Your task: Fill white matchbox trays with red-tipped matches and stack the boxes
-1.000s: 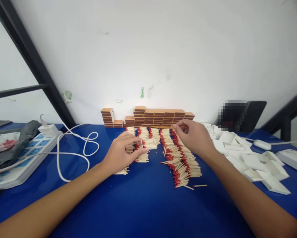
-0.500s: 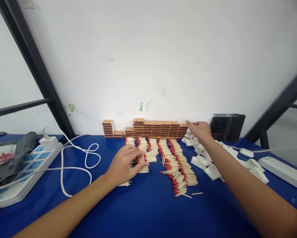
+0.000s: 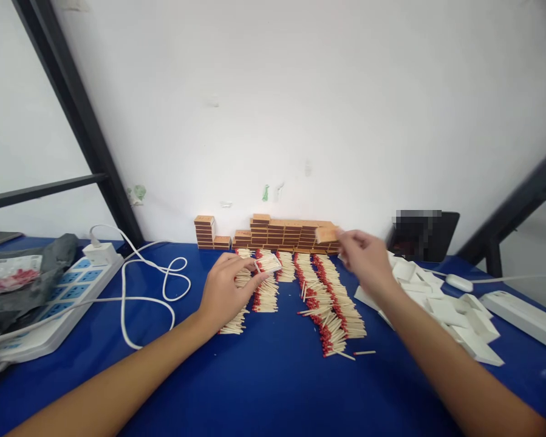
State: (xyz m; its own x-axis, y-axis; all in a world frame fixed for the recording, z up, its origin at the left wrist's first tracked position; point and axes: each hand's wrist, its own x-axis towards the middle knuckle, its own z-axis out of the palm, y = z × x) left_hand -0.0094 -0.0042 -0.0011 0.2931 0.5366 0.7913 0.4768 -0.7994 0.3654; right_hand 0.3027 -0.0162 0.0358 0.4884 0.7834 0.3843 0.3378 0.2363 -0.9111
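Note:
My left hand [image 3: 227, 288] is closed on a small white inner tray filled with matches [image 3: 269, 263], held just above the rows of red-tipped matches [image 3: 327, 297] laid out on the blue table [image 3: 273, 376]. My right hand [image 3: 366, 258] pinches a brown matchbox sleeve [image 3: 326, 234] in the air, in front of the right end of the stacked brown matchboxes [image 3: 286, 233] along the wall. The two hands are about a hand's width apart.
White empty trays [image 3: 446, 306] lie heaped at the right, with a white mouse [image 3: 458, 282] and a white power strip [image 3: 523, 312] beyond. At the left sit a blue-and-white power strip [image 3: 54, 303], a looping white cable [image 3: 149, 291] and a dark bag [image 3: 22, 273].
My right hand reached to the right end of the matchbox stack, took a brown sleeve and carried it back left. My left hand lifted the filled tray slightly.

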